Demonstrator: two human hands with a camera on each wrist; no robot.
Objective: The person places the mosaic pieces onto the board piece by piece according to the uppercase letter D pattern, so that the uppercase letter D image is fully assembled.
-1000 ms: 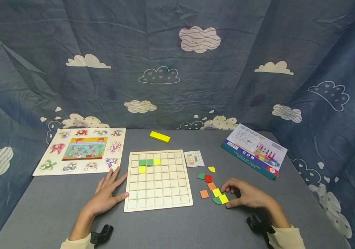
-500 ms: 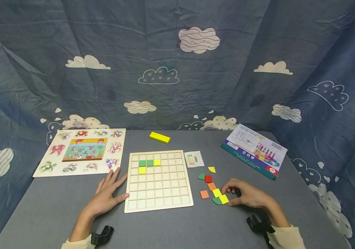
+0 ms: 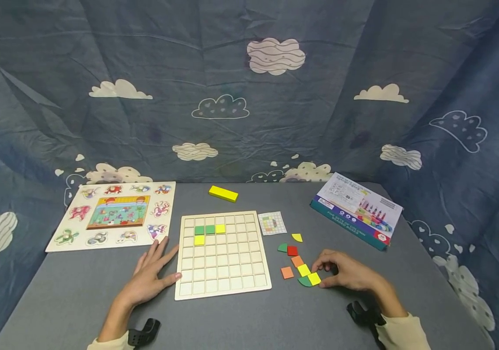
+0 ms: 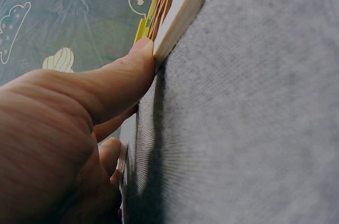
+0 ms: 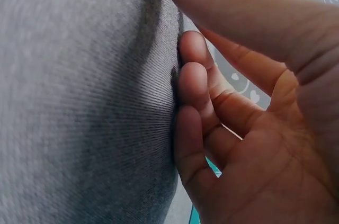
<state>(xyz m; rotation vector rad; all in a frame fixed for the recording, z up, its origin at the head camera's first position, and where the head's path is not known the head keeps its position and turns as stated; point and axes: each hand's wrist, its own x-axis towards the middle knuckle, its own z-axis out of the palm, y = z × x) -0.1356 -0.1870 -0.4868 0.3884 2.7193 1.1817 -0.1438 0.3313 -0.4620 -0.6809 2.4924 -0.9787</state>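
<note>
Between board point(image 3: 232, 262) and right hand point(image 3: 347, 273), a yellow tile point(image 3: 314, 279) is lying beside parted, seemingly empty fingers. The left hand point(image 3: 145, 277) (spread, gripping nothing) is touching the board.

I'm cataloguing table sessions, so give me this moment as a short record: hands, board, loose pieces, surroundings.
Left hand: thumb touching the left edge of the grid board
Right hand: thumb and index finger at a loose yellow square; grip unclear
Tiles on board: two green tiles, then a yellow tile, in a row; second yellow tile below the leftmost
Other loose pieces: red square, two orange squares, another yellow square, two green quarter-circles, yellow quarter-circle
Surroundings: pattern card, yellow block, picture puzzle, printed box
</note>
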